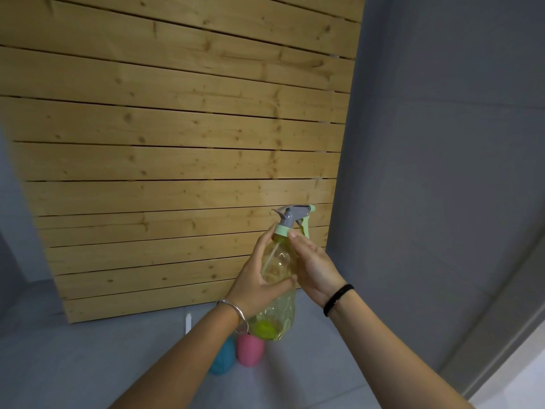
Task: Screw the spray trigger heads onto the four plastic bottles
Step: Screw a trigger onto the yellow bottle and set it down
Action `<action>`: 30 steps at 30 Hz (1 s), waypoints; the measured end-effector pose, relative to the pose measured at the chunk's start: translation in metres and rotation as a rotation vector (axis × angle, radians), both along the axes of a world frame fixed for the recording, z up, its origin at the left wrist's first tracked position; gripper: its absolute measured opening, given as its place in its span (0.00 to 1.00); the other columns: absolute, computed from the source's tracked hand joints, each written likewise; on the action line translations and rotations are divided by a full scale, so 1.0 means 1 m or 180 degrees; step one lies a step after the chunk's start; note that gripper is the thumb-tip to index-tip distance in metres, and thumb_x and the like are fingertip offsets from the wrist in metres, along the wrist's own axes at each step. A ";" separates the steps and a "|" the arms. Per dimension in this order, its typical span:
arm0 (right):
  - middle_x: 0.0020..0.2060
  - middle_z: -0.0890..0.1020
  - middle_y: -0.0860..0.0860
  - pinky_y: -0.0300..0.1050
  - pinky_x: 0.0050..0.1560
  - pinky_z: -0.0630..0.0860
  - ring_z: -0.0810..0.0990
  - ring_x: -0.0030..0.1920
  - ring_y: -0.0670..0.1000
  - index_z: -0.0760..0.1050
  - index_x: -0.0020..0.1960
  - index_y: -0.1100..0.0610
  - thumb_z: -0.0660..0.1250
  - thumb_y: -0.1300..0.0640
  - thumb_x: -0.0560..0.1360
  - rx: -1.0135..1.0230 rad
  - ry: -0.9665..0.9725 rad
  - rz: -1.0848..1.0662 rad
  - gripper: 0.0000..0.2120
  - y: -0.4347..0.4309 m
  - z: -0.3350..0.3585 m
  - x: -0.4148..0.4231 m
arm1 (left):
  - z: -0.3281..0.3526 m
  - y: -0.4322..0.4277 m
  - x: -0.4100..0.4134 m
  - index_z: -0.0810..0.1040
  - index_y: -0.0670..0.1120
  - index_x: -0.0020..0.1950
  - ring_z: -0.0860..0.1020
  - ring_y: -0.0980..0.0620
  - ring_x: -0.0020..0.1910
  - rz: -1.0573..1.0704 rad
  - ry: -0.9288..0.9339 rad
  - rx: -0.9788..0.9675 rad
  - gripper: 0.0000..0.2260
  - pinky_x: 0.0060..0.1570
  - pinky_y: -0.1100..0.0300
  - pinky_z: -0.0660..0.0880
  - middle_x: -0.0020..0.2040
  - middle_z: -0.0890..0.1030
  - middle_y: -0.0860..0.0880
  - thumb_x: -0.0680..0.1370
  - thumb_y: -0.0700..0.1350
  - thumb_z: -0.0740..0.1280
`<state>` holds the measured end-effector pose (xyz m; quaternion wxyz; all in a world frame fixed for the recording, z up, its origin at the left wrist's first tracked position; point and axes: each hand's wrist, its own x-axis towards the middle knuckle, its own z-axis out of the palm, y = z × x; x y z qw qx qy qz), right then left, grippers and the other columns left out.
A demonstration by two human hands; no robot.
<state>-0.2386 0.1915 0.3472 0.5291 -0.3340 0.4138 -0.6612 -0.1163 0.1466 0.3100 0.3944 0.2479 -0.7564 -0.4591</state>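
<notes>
I hold a clear yellow-green plastic bottle [278, 305] up in the air, tilted slightly. A grey and mint-green spray trigger head [292, 216] sits on its neck. My left hand [259, 278] wraps around the bottle's body from the left. My right hand [312, 267] lies against the bottle's right shoulder, its fingertips touching the mint collar under the trigger head. Below, on the floor, a pink bottle [250, 349] and a blue bottle [222, 360] show partly behind my left forearm.
A tall pine slatted panel [177, 143] leans against the grey wall [442, 143] straight ahead. The grey floor [88, 349] spreads to the left. A small white object [188, 323] stands at the panel's foot. A pale door frame [516, 335] runs down the right.
</notes>
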 end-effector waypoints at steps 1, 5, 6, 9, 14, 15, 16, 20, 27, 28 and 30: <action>0.53 0.82 0.56 0.47 0.58 0.77 0.81 0.54 0.52 0.75 0.63 0.61 0.66 0.56 0.76 0.0050 -0.0045 -0.0131 0.17 -0.001 -0.001 0.001 | 0.000 0.000 0.000 0.53 0.71 0.70 0.64 0.71 0.68 -0.0009 0.0002 -0.0069 0.42 0.60 0.78 0.65 0.67 0.63 0.76 0.67 0.45 0.73; 0.54 0.79 0.59 0.51 0.60 0.76 0.80 0.53 0.55 0.74 0.58 0.59 0.72 0.59 0.71 0.0128 0.0043 -0.0613 0.17 -0.004 -0.001 0.005 | 0.002 0.001 0.000 0.53 0.72 0.70 0.60 0.69 0.71 -0.0081 -0.0067 -0.0174 0.42 0.65 0.69 0.63 0.72 0.60 0.69 0.67 0.46 0.73; 0.53 0.79 0.58 0.50 0.59 0.76 0.80 0.52 0.54 0.75 0.57 0.58 0.72 0.58 0.71 0.0125 0.0078 -0.0594 0.16 -0.004 0.000 0.005 | 0.002 0.001 -0.001 0.53 0.72 0.70 0.61 0.68 0.71 -0.0085 -0.0059 -0.0151 0.41 0.65 0.69 0.64 0.72 0.61 0.68 0.67 0.47 0.73; 0.56 0.81 0.54 0.49 0.62 0.75 0.80 0.57 0.52 0.75 0.63 0.56 0.67 0.48 0.74 0.0196 0.0329 -0.0148 0.20 -0.002 0.001 0.003 | 0.002 0.001 -0.003 0.55 0.69 0.71 0.62 0.66 0.71 -0.0095 0.0010 -0.0129 0.41 0.68 0.65 0.65 0.72 0.62 0.68 0.66 0.48 0.73; 0.46 0.84 0.54 0.44 0.50 0.81 0.84 0.47 0.50 0.79 0.57 0.62 0.68 0.52 0.74 0.0077 0.0413 -0.0284 0.17 -0.001 0.001 0.005 | 0.001 0.003 -0.004 0.49 0.71 0.71 0.62 0.71 0.69 -0.0016 -0.0150 -0.0238 0.45 0.64 0.75 0.64 0.70 0.61 0.73 0.66 0.48 0.74; 0.46 0.84 0.55 0.47 0.52 0.80 0.83 0.47 0.52 0.79 0.56 0.63 0.70 0.53 0.73 0.0064 0.0396 -0.0386 0.17 -0.001 0.001 0.006 | 0.000 0.002 -0.004 0.46 0.72 0.71 0.65 0.72 0.66 0.0049 -0.0210 -0.0210 0.47 0.59 0.78 0.66 0.68 0.64 0.72 0.66 0.48 0.74; 0.46 0.85 0.54 0.48 0.54 0.79 0.83 0.48 0.53 0.79 0.55 0.63 0.71 0.53 0.72 0.0071 0.0439 -0.0499 0.17 -0.002 0.001 0.007 | 0.001 0.001 -0.005 0.42 0.71 0.72 0.69 0.73 0.62 0.0110 -0.0244 -0.0136 0.50 0.53 0.80 0.68 0.65 0.69 0.69 0.65 0.49 0.75; 0.45 0.86 0.51 0.49 0.57 0.78 0.83 0.51 0.52 0.82 0.50 0.60 0.72 0.50 0.71 0.0066 0.0790 -0.0768 0.14 -0.003 0.006 0.002 | -0.002 -0.002 -0.005 0.40 0.62 0.74 0.71 0.79 0.52 -0.0004 -0.0174 0.0254 0.54 0.44 0.83 0.68 0.57 0.71 0.66 0.64 0.52 0.77; 0.61 0.79 0.57 0.52 0.61 0.76 0.79 0.60 0.55 0.84 0.47 0.55 0.72 0.48 0.69 0.0000 0.0571 -0.1115 0.12 -0.002 0.010 -0.023 | -0.010 -0.003 0.001 0.77 0.57 0.53 0.80 0.63 0.51 -0.0359 -0.0461 0.1235 0.23 0.53 0.67 0.76 0.55 0.82 0.54 0.61 0.62 0.75; 0.62 0.79 0.57 0.54 0.65 0.73 0.77 0.63 0.55 0.83 0.51 0.57 0.73 0.48 0.68 0.0011 0.0612 -0.1182 0.16 -0.002 0.009 -0.023 | -0.011 -0.001 -0.001 0.76 0.57 0.52 0.79 0.66 0.49 -0.0200 -0.0428 0.1137 0.24 0.52 0.70 0.75 0.53 0.82 0.55 0.60 0.61 0.76; 0.62 0.79 0.57 0.53 0.66 0.72 0.78 0.62 0.54 0.79 0.59 0.61 0.74 0.47 0.67 0.0059 0.0647 -0.1306 0.26 -0.002 0.009 -0.024 | -0.009 0.001 -0.005 0.74 0.58 0.50 0.75 0.74 0.45 0.0245 -0.0418 0.0765 0.23 0.43 0.78 0.71 0.50 0.79 0.60 0.60 0.60 0.77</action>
